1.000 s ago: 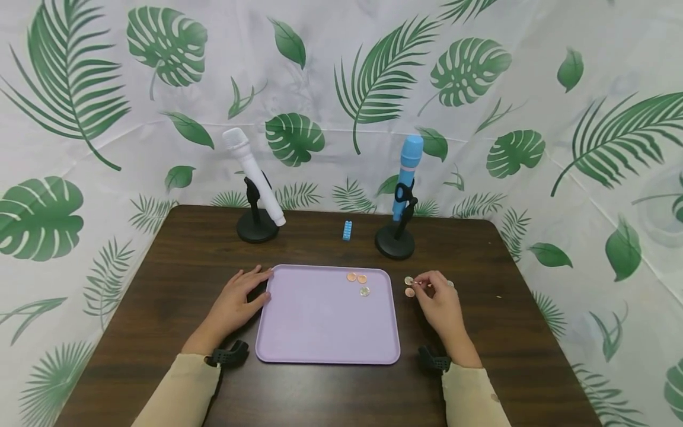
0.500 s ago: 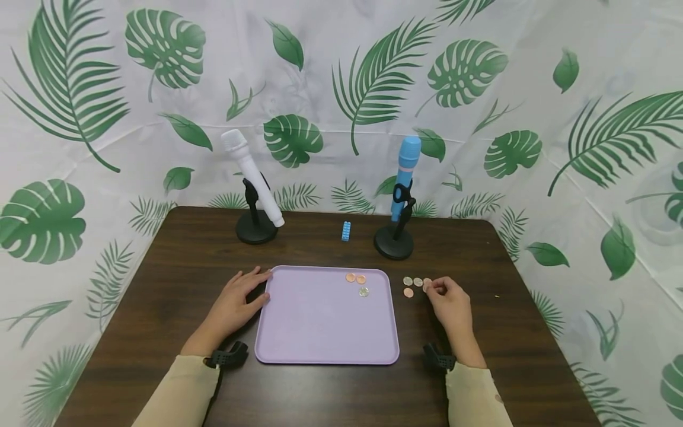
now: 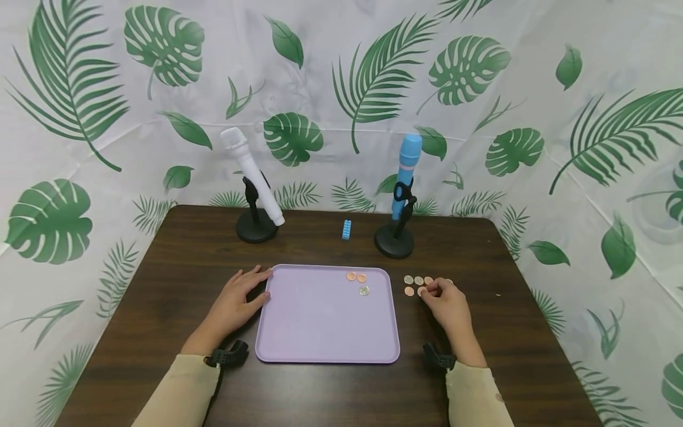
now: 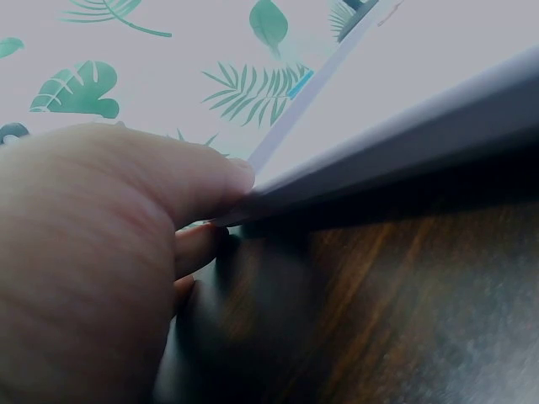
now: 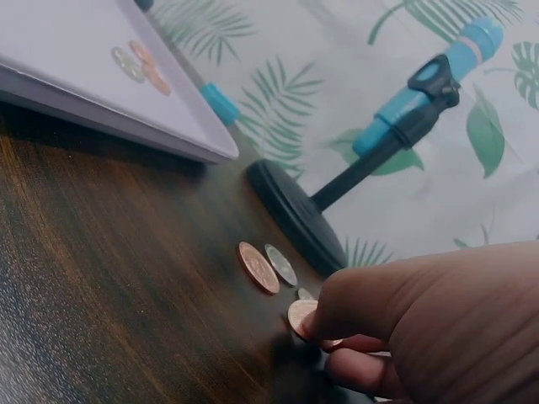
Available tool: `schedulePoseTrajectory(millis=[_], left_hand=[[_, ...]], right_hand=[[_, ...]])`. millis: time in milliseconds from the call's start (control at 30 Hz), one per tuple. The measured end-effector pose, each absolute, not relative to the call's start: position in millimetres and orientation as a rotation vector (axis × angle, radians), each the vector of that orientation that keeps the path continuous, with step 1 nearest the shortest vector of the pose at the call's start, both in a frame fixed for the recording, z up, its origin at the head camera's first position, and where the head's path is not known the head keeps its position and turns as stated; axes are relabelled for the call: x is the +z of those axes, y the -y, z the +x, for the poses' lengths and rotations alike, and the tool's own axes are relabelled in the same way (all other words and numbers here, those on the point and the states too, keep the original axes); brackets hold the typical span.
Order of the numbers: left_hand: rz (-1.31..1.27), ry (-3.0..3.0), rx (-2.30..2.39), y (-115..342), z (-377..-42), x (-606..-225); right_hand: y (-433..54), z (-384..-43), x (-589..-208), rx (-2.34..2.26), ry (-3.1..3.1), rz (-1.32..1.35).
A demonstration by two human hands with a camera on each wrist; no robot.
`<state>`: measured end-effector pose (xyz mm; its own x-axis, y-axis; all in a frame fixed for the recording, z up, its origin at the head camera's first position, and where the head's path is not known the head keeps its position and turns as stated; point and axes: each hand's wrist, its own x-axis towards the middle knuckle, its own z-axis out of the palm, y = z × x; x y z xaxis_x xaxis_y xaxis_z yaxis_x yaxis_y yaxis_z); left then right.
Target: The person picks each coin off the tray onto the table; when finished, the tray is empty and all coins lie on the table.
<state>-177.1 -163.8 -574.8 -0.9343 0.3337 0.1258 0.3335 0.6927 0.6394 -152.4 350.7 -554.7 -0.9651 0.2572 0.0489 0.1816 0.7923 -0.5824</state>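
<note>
A white fabric backdrop with green leaf print (image 3: 320,59) rises beyond the tray and the table. The dark brown wood-grain table (image 3: 331,394) extends around the tray on all sides. The rectangular lilac tray with raised rim (image 3: 325,332) lies flat on it.

Beyond the tray's far left corner, a white microphone (image 3: 258,181) leans in a black round-based stand (image 3: 256,228). Beyond its far right corner, a blue microphone (image 3: 407,169) tilts in a second black stand (image 3: 393,242).

The left hand (image 3: 235,302) lies at the tray's left edge, fingers extended, thumb touching the rim, grasping nothing. The right hand (image 3: 450,303) is right of the tray, pinching a coin between thumb and fingertip. Black wrist bands (image 3: 228,356) flank the tray's near end.

A small blue studded block (image 3: 347,229) sits beyond the tray's far edge.

Inside the tray's far right area lie two copper-coloured round coins (image 3: 351,276) and one pale round coin (image 3: 364,290). Just right of the tray are two pale coins (image 3: 408,279), two copper-coloured coins (image 3: 409,291) and the pinched coin (image 5: 298,313); its colour is unclear.
</note>
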Motion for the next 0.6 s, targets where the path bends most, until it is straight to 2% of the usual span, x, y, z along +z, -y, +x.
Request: schedulePoseTrajectory(millis=[600], left_hand=[[0.585,-2.893,1.092,164.1,-178.3,-574.1]], right_hand=[[-350.0,-154.5,-555.3,0.963,2.802,-0.422]])
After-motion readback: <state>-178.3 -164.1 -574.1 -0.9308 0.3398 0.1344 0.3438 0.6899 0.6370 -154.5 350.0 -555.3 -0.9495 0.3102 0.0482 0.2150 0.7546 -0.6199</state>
